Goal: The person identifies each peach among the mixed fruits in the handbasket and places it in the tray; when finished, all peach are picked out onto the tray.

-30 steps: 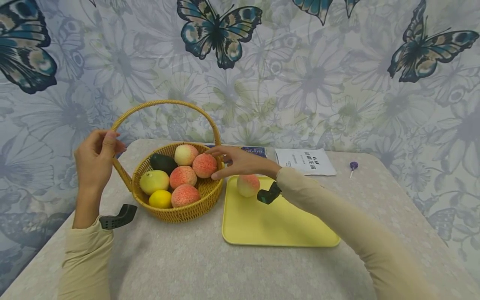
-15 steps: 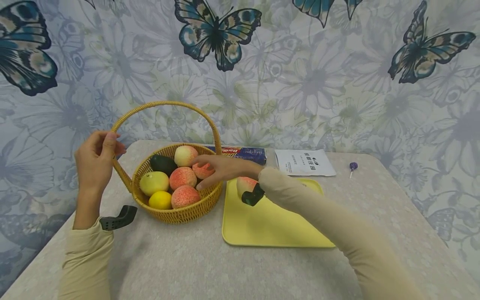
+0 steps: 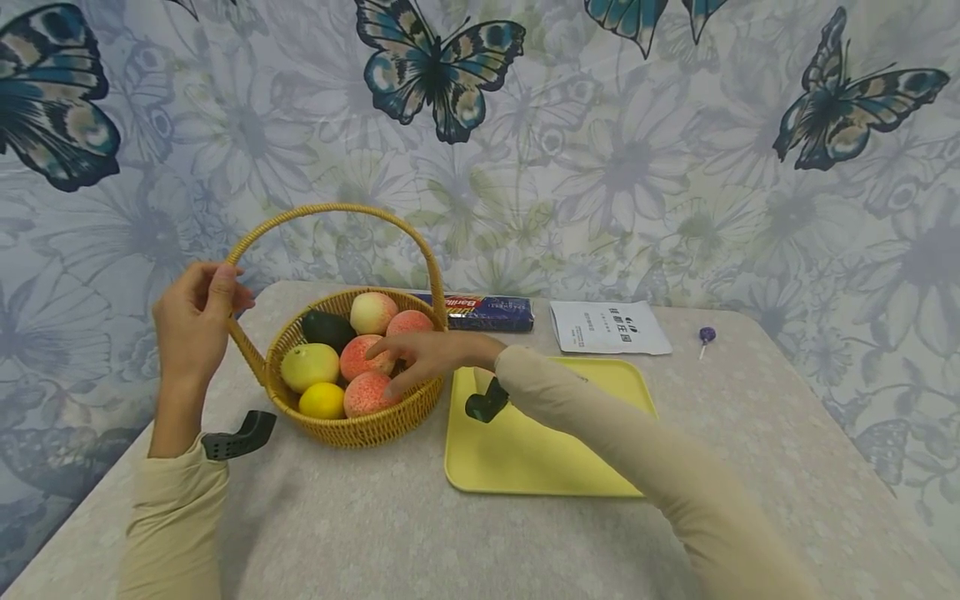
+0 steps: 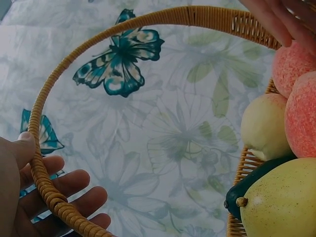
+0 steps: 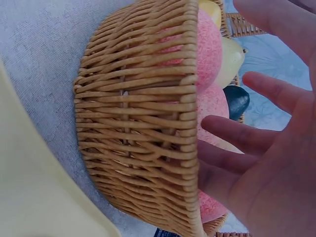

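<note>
A wicker basket (image 3: 352, 432) with a tall arched handle (image 3: 330, 208) stands at the left of the table. My left hand (image 3: 191, 321) holds the handle's left side, thumb in front and fingers behind in the left wrist view. Over the basket's right rim reaches my right hand (image 3: 427, 357), fingers spread and loosely bent above the front peach (image 3: 366, 395) and middle peach (image 3: 358, 358); contact is unclear. Behind it are another red peach (image 3: 411, 322) and a pale peach (image 3: 372, 313). A dark green avocado (image 3: 327, 328), a yellow-green fruit (image 3: 310, 367) and a lemon (image 3: 322, 402) lie alongside.
Right of the basket lies a yellow tray (image 3: 540, 458); the right forearm (image 3: 570, 400) crosses over it and nearly hides a peach there. Along the back are a blue spaghetti package (image 3: 495, 313), a white printed packet (image 3: 611, 327) and a purple lollipop (image 3: 707, 335). A patterned wall stands behind.
My right hand has moved left and toward the front, from the back right peach to above the middle and front peaches. The left hand stays on the handle.
</note>
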Motion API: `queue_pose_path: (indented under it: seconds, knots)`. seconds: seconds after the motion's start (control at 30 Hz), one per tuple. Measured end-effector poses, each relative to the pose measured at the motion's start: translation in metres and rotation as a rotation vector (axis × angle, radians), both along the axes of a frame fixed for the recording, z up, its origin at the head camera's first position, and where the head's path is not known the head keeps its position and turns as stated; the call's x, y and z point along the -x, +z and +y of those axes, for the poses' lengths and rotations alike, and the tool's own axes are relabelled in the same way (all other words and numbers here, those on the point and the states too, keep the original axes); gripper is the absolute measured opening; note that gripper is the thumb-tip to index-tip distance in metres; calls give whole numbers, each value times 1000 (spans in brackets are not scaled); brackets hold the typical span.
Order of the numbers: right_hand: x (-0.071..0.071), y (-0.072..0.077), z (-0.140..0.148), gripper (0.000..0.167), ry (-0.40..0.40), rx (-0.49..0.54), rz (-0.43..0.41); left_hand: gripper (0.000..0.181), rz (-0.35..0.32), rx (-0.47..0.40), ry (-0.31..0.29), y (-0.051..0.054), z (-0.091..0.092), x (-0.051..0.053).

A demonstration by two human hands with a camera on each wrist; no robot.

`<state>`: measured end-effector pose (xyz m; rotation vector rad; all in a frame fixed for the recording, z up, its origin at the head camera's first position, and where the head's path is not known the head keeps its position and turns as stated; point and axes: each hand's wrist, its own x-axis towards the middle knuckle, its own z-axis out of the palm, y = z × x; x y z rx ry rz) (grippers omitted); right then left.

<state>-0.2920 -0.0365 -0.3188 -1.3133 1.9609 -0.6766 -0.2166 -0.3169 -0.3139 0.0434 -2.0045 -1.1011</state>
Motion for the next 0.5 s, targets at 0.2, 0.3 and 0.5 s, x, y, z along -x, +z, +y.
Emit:
queue_pose_path:
  seconds: [0.2,0.3,0.5]
  knots:
    - [1,-4,-4,68,3,-70,0,33,4,-2,-7,1,2,-1]
    - [2,-7,-7,66,8,-86,14,34,8,2,-7,1,2,-1]
    - [3,-11,-12,63,24,-101,43,36,3,2,-2,1,2,-1]
